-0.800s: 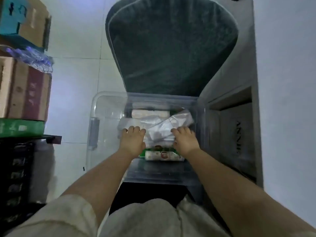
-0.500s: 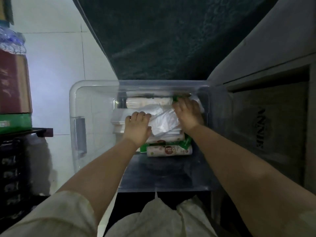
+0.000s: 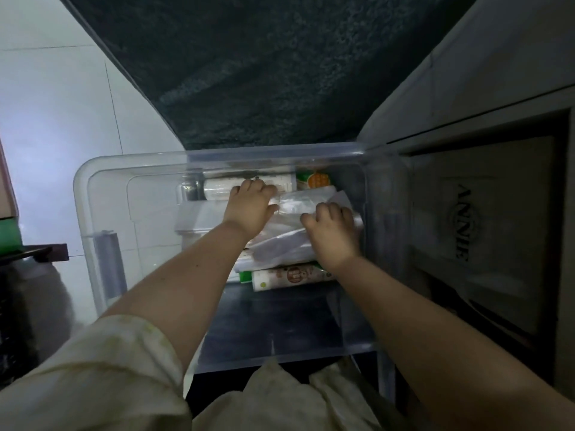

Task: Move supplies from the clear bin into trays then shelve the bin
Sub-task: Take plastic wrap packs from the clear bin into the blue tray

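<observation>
The fingers of the left hand (image 3: 250,206) are curled down over the far edge of a heap of clear plastic bags (image 3: 289,247), thumb pressed to the side of the bags. The fingertips are hidden. The right hand (image 3: 331,231) lies knuckles-up on the same heap, its fingers bent narrow and bunching the film. Both forearms reach in over the near rim of the clear bin (image 3: 93,213), and a cream sleeve (image 3: 93,368) covers the left upper arm.

Through the bin's floor a dark surface shows under its right part and pale floor tiles (image 3: 46,119) under its left. A dark green mat (image 3: 249,73) lies beyond the bin's far wall. Right of the bin stands a cardboard box (image 3: 466,225) printed with dark lettering, close to the bin's wall. Left of the bin, well apart, a dark shelf (image 3: 34,253) juts in.

Inside the bin, bare floor shows between the heap and the near wall, and more to the heap's left. The right hand sits just beside the right wall.

The bin is see-through with rounded corners and a grey latch (image 3: 107,265) on its left wall. Its supplies crowd the far right part: a white roll (image 3: 217,189) against the far wall, an orange-and-green packet (image 3: 314,180) beside it, and a printed white roll (image 3: 292,275) at the heap's near foot.
</observation>
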Demonstrator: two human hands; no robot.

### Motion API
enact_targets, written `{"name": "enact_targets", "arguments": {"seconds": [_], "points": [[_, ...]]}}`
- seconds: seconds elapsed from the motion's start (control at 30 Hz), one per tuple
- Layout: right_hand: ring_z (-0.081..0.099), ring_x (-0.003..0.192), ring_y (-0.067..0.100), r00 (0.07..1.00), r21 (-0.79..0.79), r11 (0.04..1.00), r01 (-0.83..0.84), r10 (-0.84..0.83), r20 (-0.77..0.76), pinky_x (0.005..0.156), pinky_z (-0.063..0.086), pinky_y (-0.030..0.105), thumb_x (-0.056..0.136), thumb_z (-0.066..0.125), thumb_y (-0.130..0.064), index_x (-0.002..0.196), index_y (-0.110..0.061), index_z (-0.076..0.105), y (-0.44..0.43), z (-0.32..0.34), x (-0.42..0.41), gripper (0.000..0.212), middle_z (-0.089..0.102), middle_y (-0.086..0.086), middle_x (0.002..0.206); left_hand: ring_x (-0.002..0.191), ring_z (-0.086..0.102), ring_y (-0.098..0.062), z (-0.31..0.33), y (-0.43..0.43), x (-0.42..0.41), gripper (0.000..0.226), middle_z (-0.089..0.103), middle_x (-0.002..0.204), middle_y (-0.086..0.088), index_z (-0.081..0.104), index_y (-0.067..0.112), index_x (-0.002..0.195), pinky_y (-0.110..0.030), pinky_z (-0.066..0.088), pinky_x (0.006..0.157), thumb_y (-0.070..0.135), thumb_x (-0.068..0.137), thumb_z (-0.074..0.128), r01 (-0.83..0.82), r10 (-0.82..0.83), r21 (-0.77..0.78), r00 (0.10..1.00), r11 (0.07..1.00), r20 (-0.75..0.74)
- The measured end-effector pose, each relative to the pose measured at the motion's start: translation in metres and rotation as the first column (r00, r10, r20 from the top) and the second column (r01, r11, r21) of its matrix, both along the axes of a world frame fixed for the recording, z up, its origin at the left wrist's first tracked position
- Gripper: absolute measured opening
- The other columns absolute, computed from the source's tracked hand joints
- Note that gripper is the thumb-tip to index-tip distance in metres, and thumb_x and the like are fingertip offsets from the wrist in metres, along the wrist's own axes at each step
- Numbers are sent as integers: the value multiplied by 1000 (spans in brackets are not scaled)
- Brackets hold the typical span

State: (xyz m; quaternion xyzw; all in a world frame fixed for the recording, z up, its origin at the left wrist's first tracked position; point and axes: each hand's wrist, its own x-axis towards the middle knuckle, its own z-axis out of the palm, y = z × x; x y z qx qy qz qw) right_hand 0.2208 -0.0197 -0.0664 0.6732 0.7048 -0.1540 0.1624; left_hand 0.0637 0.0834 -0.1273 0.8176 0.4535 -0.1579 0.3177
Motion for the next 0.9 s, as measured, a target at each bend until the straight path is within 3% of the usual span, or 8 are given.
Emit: {"name": "enact_targets", "arguments": {"seconds": [0.13, 0.23, 0.37, 0.47, 0.53, 0.7, 0.77, 0.9], "points": [[59, 100, 34, 991, 78, 990, -121, 116, 68, 88, 47, 47, 61, 64, -14, 88, -16, 64, -10, 4, -1, 27, 64, 12, 103, 122, 40, -28, 0, -4, 7, 49, 50, 131, -6, 51, 27, 133, -42, 30, 98, 45, 88, 59, -30, 27, -85, 999, 996, -38], [63, 76, 31, 988, 116, 986, -123, 133, -78, 92, 49, 49, 49, 70, 0, 80, -10, 64, -11, 3, 5, 33, 64, 10, 74, 118, 39, -28, 1, -9, 9, 46, 50, 125, -6, 60, 26, 121, -40, 30, 95, 49, 82, 64, -9, 5, -76, 998, 997, -62], [56, 58, 28, 969, 136, 991, 4, 30, -246, 65, 50, 33, 38, 73, 8, 70, -10, 58, -13, 7, 9, 40, 59, 10, 63, 111, 50, -25, 13, -15, 9, 32, 59, 117, -2, 60, 23, 108, -38, 32, 96, 41, 82, 67, -72, 79, -112, 995, 991, 58], [56, 60, 27, 958, 187, 981, 52, 4, -287, 63, 48, 32, 44, 75, 5, 71, -11, 60, -15, 19, 7, 35, 60, 8, 65, 94, 60, -24, 37, -22, 9, 27, 68, 100, 0, 56, 23, 105, -36, 33, 91, 38, 84, 63, -106, 118, -94, 984, 990, 132], [57, 63, 27, 948, 247, 963, 105, -22, -318, 67, 45, 34, 52, 76, 3, 72, -11, 60, -16, 32, 5, 29, 61, 8, 68, 92, 61, -24, 62, -27, 9, 28, 69, 96, 1, 56, 25, 109, -35, 34, 88, 35, 84, 61, -126, 134, -58, 977, 990, 164], [60, 71, 29, 906, 333, 913, 234, -81, -415, 69, 39, 38, 61, 76, -1, 76, -10, 62, -19, 97, 2, 23, 64, 9, 74, 108, 54, -24, 147, -45, 2, 41, 66, 119, 3, 50, 34, 130, -41, 34, 92, 33, 89, 52, -105, 96, 38, 977, 994, 191], [60, 70, 29, 900, 360, 895, 262, -92, -427, 69, 35, 36, 60, 77, 0, 76, -9, 62, -23, 127, 0, 24, 63, 9, 73, 111, 52, -22, 183, -54, -1, 44, 63, 122, 5, 46, 35, 131, -41, 33, 91, 43, 88, 48, -94, 77, 83, 980, 992, 186], [57, 67, 29, 900, 420, 858, 295, -102, -425, 66, 35, 36, 57, 76, 1, 73, -8, 61, -30, 179, -10, 24, 61, 7, 70, 114, 49, -22, 240, -70, -8, 71, 57, 126, 6, 38, 32, 134, -44, 34, 93, 63, 72, 52, -7, -22, 236, 992, 972, 122]]}}
